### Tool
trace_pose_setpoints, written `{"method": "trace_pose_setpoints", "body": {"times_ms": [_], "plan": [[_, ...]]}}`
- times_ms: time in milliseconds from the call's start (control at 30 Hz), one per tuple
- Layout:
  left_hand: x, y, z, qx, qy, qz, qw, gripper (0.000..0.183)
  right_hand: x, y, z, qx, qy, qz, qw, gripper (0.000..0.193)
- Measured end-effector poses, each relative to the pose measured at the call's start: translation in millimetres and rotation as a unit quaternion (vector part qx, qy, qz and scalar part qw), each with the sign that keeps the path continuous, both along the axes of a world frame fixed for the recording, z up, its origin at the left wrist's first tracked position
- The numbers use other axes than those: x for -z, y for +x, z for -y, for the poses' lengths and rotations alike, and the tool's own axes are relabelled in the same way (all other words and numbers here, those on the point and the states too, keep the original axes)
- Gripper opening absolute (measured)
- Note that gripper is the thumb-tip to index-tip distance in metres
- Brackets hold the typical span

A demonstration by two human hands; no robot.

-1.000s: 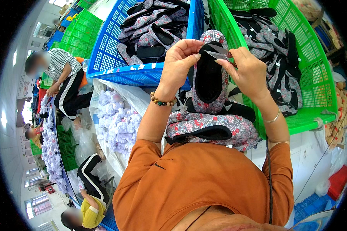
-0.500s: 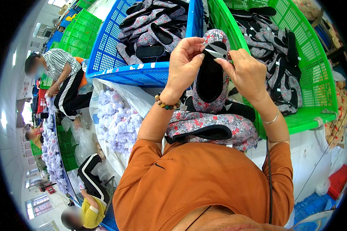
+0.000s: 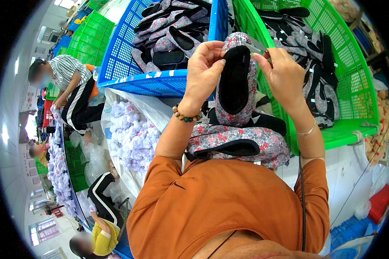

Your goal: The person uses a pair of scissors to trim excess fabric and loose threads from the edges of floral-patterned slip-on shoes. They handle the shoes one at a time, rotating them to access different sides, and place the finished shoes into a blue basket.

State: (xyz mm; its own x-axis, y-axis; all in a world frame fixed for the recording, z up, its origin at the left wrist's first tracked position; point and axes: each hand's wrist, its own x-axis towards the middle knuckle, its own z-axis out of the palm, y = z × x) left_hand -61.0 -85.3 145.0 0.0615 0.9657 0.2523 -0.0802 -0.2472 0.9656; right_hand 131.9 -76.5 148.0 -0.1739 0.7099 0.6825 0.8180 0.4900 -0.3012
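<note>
We read no text: white tags (image 3: 311,71) on slippers (image 3: 299,43) inside the green crate (image 3: 352,86) too small, dark curved mark (image 3: 180,186) on the orange shirt (image 3: 229,198) in front of it.

The slipper (image 3: 234,93) is a soft shoe in grey fabric printed with red and pale flowers, its long oval opening edged and lined in black. It lies just to the right of the left hand (image 3: 203,71), whose thumb and fingers pinch the black edge near the far end. Its opening faces up toward the wearer, and its length runs from beyond the fingertips back toward the body. The scissors (image 3: 257,46) sit in the right hand (image 3: 285,77), their grey metal blade showing just beyond the thumb, beside the slipper's far end; the fingers hide most of the reddish handle.
</note>
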Motion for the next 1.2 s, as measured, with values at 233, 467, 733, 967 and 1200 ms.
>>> {"method": "trace_pose_setpoints", "body": {"times_ms": [233,467,733,967,1200], "plan": [[0,-8,-1,0.01,-0.014,0.012,1.0,0.032,26,-23,-3,-0.161,-0.161,-0.255,0.94,0.033],[-17,-10,11,-0.01,0.055,-0.052,0.997,0.037,29,-25,1,-0.222,-0.246,-0.378,0.865,0.02],[-39,6,29,-0.099,0.261,-0.232,0.932,0.047,-4,-8,9,-0.318,-0.065,-0.283,0.902,0.016],[-23,-5,27,-0.153,0.271,-0.315,0.897,0.032,-1,-3,4,-0.339,-0.18,-0.174,0.907,0.012],[-12,-24,20,-0.01,0.291,-0.365,0.884,0.017,5,4,-9,-0.404,-0.231,-0.142,0.874,0.014]]}}
